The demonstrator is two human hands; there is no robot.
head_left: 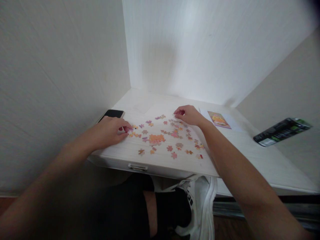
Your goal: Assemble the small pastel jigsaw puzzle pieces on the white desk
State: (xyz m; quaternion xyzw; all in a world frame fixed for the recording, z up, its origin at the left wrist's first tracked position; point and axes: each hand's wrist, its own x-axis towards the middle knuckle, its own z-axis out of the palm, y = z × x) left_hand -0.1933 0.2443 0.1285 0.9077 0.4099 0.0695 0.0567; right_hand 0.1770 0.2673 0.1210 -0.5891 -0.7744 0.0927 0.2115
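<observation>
Many loose jigsaw puzzle pieces (174, 155) lie spread over the white desktop. Among them is a joined orange and pink cluster of pieces (157, 138). At the left edge of the spread, my left hand (112, 130) has thumb and forefinger closed around what looks like a pale purple puzzle piece (128, 129), mostly covered by the fingers. Yellowish pieces (135, 134) lie just right of these fingertips. My right hand (188, 114) is at the far side of the spread, its fingers curled and tips together; whatever they may hold is hidden.
A dark phone (113, 114) lies behind my left hand. To the right are a printed picture card (219, 120) and a black and green package (281, 131). White walls enclose the desk (160, 164), which has a drawer handle (138, 167) in front. A white bag (206, 200) hangs below.
</observation>
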